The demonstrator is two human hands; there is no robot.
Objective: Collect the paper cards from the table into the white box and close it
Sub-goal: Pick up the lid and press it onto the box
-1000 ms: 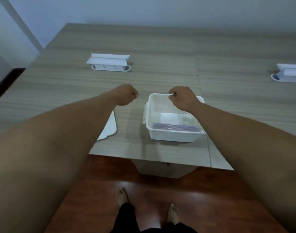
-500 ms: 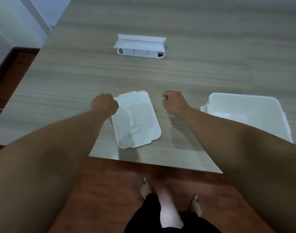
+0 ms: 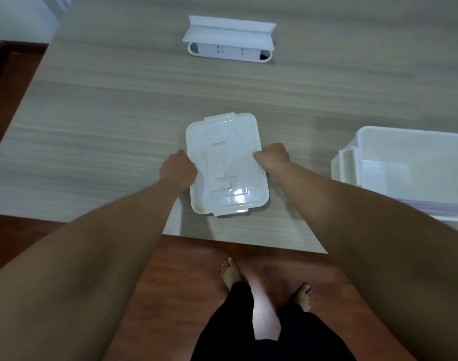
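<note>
Lid [image 3: 226,164] flat on table [image 3: 105,121], near the front edge, between left hand [image 3: 177,169] and right hand [image 3: 272,157] (each touching one long side). Open box [image 3: 405,173] to its right, cards [image 3: 431,205] inside. Socket unit [image 3: 230,45] behind lid, well apart.

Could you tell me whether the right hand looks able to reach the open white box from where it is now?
Probably yes. The right hand grips the lid edge, and the white box stands open just to its right with only bare table between them.
</note>
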